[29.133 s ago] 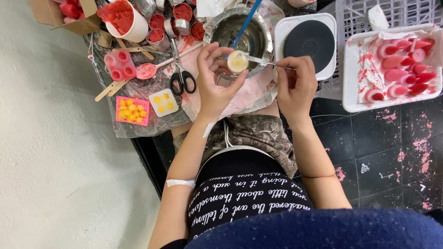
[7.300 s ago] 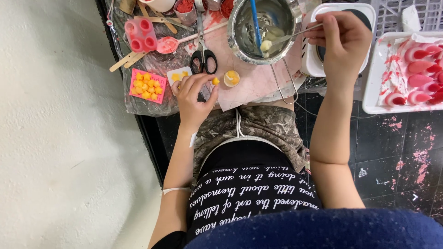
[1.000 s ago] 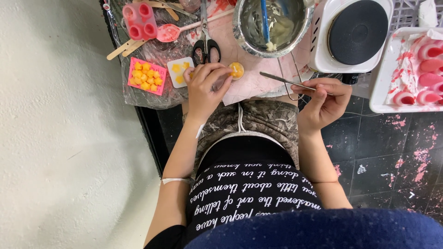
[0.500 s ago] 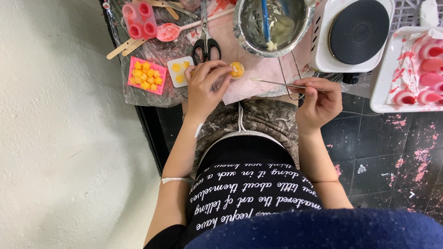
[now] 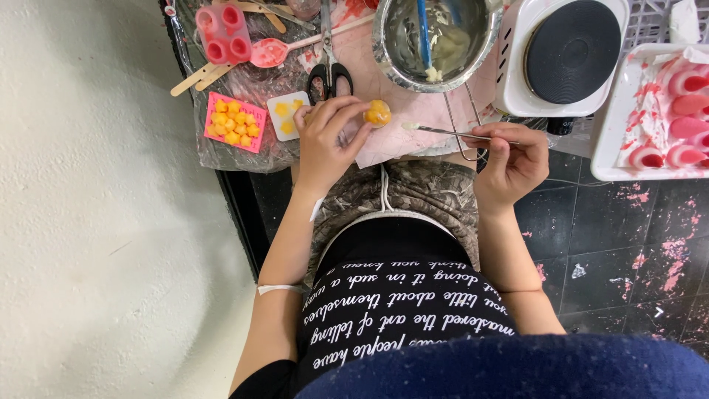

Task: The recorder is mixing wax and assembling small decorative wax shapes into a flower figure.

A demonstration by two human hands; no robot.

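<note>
While the right hand (image 5: 509, 159) is pinching a thin metal tool (image 5: 454, 132) between curled fingers, its pale-daubed tip is pointing toward the small yellow-orange ball (image 5: 377, 113). That ball, round and glossy with a slightly lumpy top, is sitting at the fingertips of the left hand (image 5: 329, 140), which is closing loosely around it, just beside the metal bowl (image 5: 436, 41) on its near side. Left of the ball, a small white square mould (image 5: 287, 115) is holding yellow pieces, and further left a pink square tray (image 5: 233, 122) is carrying more. Beyond these, black-handled scissors (image 5: 329, 63) are lying left of the bowl, with a pink mould (image 5: 224, 33) further left.
</note>
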